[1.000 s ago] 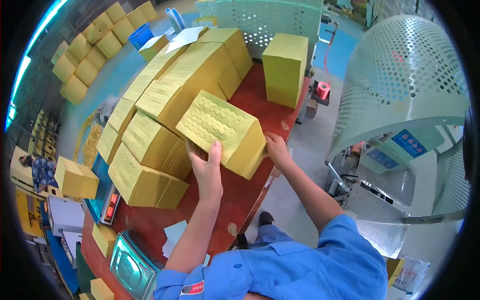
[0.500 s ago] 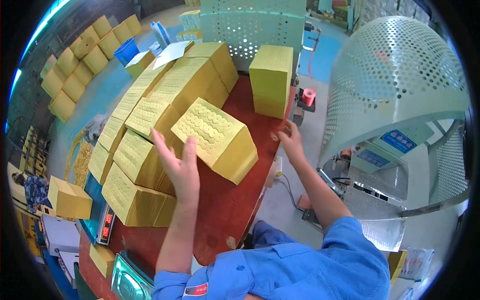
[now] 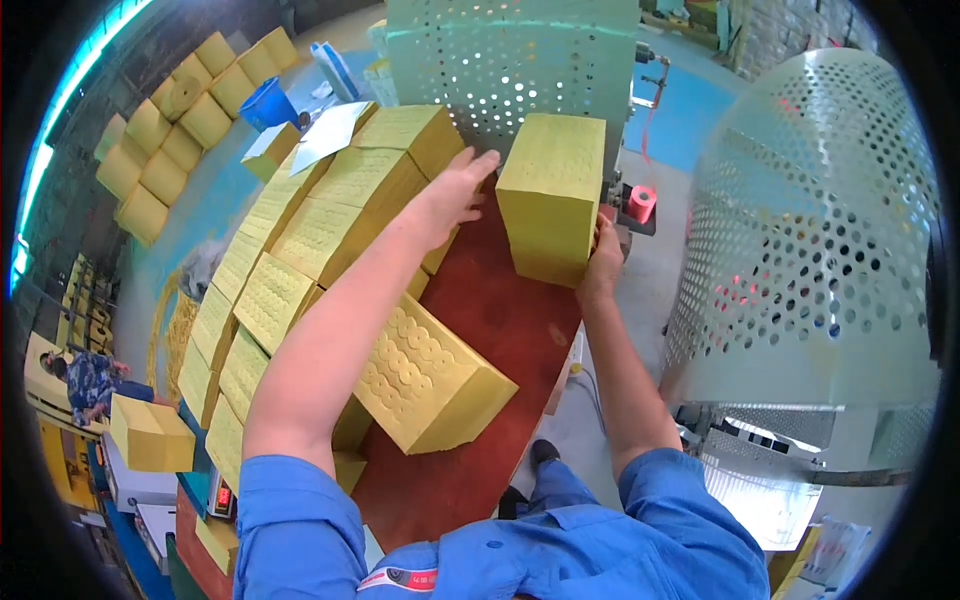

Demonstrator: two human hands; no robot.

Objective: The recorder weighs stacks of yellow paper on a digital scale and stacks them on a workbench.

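Observation:
A tall yellow block of stacked paper [image 3: 550, 220] stands upright at the far end of the red tabletop [image 3: 455, 290]. My right hand [image 3: 604, 258] lies against its lower right side, fingers partly hidden. To its left, my left hand [image 3: 458, 195] is open, fingers stretched out, apart from the block and over the edge of a row of yellow paper blocks [image 3: 340, 245]. Nearer to me, a single yellow block [image 3: 430, 375], its top embossed with rings, lies tilted and turned, partly behind my left forearm.
A perforated panel [image 3: 510, 60] rises behind the tall block. At right stands a machine with a curved perforated guard [image 3: 800, 230]. A red roll [image 3: 641, 204] sits beside the table edge. A white sheet [image 3: 328, 133] lies on the row. Another person [image 3: 90, 382] is at far left.
My left hand has moved forward and right, past the ringed block toward the tall block. My right hand has come against the tall block's side. The view has shifted.

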